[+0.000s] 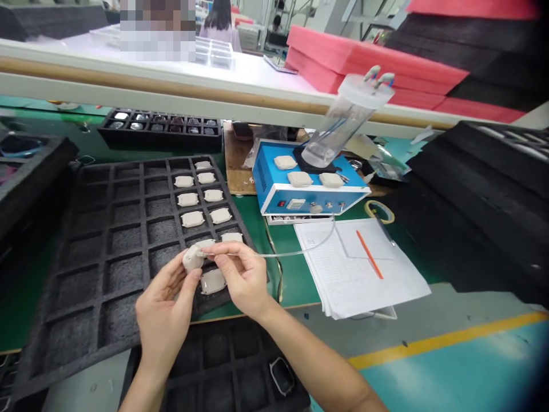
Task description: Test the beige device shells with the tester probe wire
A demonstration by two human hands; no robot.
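My left hand (165,306) holds a small off-white plastic casing (192,259) tilted up between thumb and fingers. With a pinch, my right hand (245,277) grips the end of a thin clear tube (295,252) and brings it to the casing's edge; my fingertips hide whether it goes in. The tube runs back to the front of a blue box-shaped device (268,177). Below my hands lies a black foam tray (100,303) with square pockets; several similar casings (193,218) sit in its right-hand columns.
A clear cylinder (337,129) leans on the blue device beside three off-white casings (300,179). Right of it lie papers (330,274), an orange stick (369,254) and a tape roll (380,212). Black foam stacks (472,217) stand at right. Another black tray (227,372) sits below the table edge.
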